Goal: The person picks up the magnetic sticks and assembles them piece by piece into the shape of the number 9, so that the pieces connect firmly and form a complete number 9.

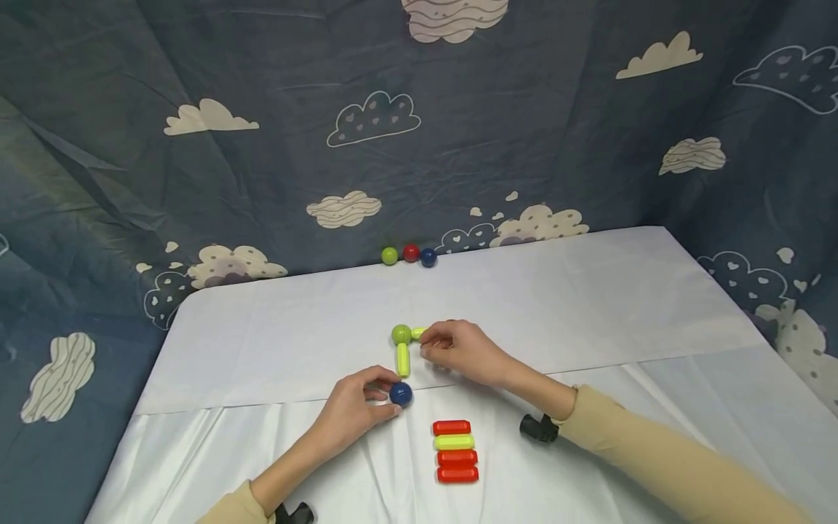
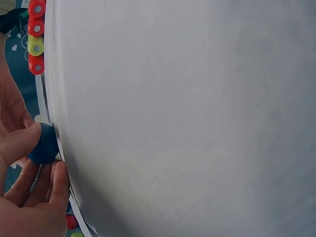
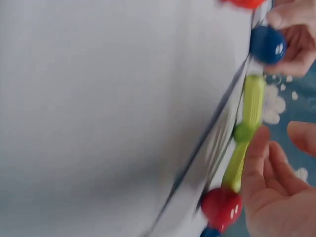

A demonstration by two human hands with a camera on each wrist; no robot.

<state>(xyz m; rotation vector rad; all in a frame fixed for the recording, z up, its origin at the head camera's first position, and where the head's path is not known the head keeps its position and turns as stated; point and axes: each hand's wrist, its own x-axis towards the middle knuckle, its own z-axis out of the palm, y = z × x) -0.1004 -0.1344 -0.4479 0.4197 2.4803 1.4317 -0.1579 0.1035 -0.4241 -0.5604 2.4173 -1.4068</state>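
My left hand (image 1: 356,400) pinches a blue ball (image 1: 401,394) between thumb and fingers, just below the free end of a yellow-green magnetic rod (image 1: 403,359). That rod's far end meets a green ball (image 1: 401,334). From the same ball a second yellow-green rod (image 1: 417,333) points right, its outer part hidden by my right hand (image 1: 465,351). In the right wrist view, the right fingertips (image 3: 261,136) are close to this piece, with the thumb standing apart from them. The blue ball (image 2: 45,144) also shows between the left thumb and fingers in the left wrist view.
Three red rods and one yellow-green rod (image 1: 454,442) lie stacked in a column near the front. At the back edge sit a green ball (image 1: 389,255), a red ball (image 1: 411,252) and another blue ball (image 1: 428,257). A cloud-print curtain (image 1: 288,167) rises behind the white table (image 1: 589,291).
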